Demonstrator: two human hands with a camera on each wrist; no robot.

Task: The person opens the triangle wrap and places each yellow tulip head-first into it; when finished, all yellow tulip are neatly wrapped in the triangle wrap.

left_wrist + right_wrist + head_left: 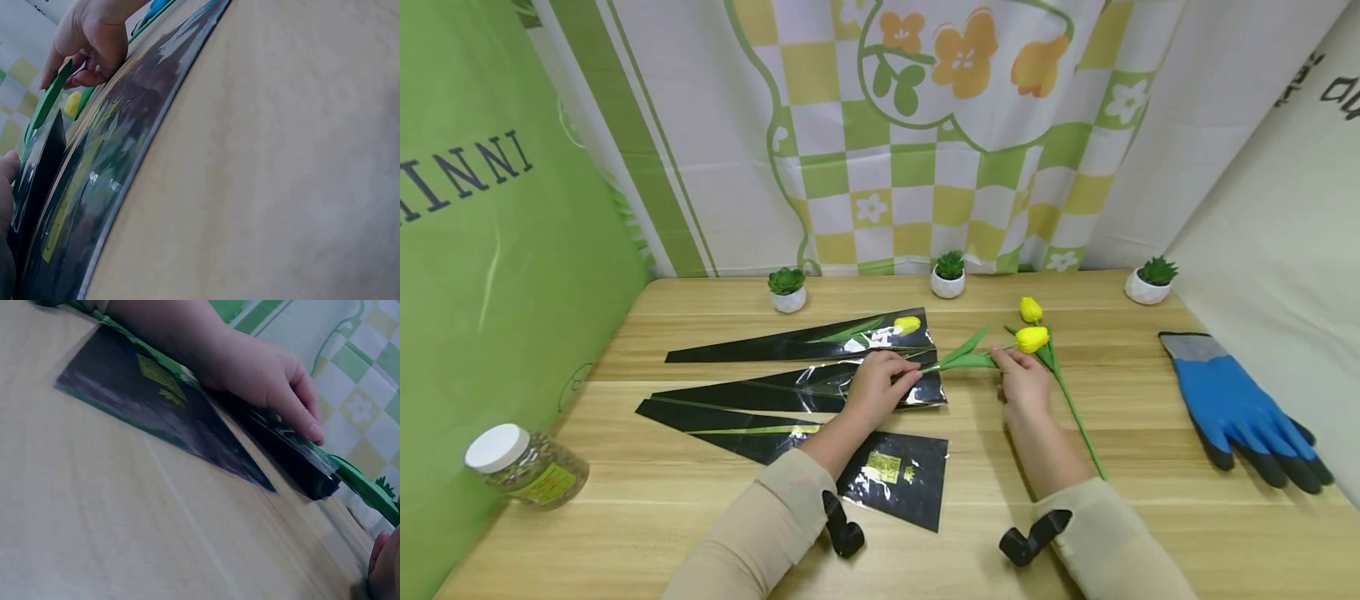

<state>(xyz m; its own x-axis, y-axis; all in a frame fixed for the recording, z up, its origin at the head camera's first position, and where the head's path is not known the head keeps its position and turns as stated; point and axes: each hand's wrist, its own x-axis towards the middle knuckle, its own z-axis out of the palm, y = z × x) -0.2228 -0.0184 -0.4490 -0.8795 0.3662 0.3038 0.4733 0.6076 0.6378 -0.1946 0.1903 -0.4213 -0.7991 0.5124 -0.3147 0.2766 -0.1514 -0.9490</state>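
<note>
My right hand (1024,382) pinches a yellow tulip (1032,339) just below its bloom. The green leaves (966,360) point left, and the stem's lower part runs into the mouth of the middle black flower sleeve (805,387). At that mouth my left hand (880,385) holds the sleeve, thumb on its clear front in the right wrist view. That sleeve end (322,484) stands slightly raised there. Behind it lies another black sleeve (752,346) with a yellow tulip (907,325) inside. A flat black sleeve (917,475) with gold print lies nearer me, partly under my left forearm.
Another yellow tulip (1031,310) lies beyond my right hand, its stem running toward me. Three small potted succulents (948,279) stand along the back edge. A white-lidded jar (535,471) is at left, a blue and black glove (1240,408) at right.
</note>
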